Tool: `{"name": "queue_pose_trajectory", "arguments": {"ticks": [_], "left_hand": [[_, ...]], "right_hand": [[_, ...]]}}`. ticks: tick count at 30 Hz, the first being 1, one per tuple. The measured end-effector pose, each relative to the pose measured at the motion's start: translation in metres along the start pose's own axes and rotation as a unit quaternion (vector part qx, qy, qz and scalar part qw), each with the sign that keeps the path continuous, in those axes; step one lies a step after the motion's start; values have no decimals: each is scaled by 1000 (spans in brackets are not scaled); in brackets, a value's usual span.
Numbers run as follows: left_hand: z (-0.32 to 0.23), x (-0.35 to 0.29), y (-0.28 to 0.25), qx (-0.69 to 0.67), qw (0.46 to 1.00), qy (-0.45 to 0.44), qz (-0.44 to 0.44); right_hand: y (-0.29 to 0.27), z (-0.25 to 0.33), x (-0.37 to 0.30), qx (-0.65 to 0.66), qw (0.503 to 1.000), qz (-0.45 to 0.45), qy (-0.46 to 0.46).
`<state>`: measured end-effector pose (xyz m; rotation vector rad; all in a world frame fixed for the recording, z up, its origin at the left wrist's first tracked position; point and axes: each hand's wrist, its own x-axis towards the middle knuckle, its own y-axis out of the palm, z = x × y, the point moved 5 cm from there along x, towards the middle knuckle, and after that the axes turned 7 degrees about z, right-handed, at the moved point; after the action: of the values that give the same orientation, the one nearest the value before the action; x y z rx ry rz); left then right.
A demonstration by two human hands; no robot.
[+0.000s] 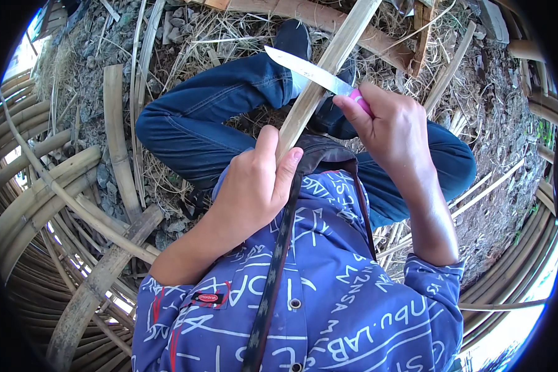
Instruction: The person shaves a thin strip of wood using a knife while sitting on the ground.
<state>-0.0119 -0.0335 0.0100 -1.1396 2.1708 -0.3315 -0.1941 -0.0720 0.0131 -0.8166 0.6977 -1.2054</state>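
My left hand (pixel 263 177) is closed round the near end of a long split bamboo strip (pixel 338 53), its thumb along the near side. The strip slants up and away to the right, past the top edge of the view. In my right hand (pixel 387 121) is a knife (pixel 310 71) with a pink handle, gripped with the thumb along the handle. The knife's broad pale blade lies across the strip, its tip pointing to the upper left. Whether the edge bites into the bamboo I cannot tell.
My crossed legs (pixel 198 118) lie beneath the strip. Dry shavings (pixel 229 43) and stones cover the ground ahead. Bamboo pieces (pixel 119 124) lie at the left, beside a curved bamboo fence (pixel 34 198). A wooden plank (pixel 378 43) crosses the far side. More bamboo poles (pixel 521 260) stand at the right.
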Motion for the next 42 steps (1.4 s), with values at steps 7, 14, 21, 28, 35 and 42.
{"name": "queue_pose_trajectory", "arguments": {"ticks": [7,14,21,28,35,42], "left_hand": [[-1,-1,1,14,1000,13,-11],[-2,0,0,19,999,18,-20],[-1,0,1,24,999,16,-21],[-2,0,0,26,999,18,-27],[-2,0,0,29,999,18,-30],[-2,0,-1,22,999,17,-30]], "right_hand": [[0,2,0,-49,999,-9,-4],[0,4,0,-76,997,-22,-3],[-3,6,1,-96,995,-21,-4],[-4,7,2,-110,993,-32,-11],[-5,7,2,-127,991,-39,-18],[-4,7,3,-150,986,-59,-31]]}}
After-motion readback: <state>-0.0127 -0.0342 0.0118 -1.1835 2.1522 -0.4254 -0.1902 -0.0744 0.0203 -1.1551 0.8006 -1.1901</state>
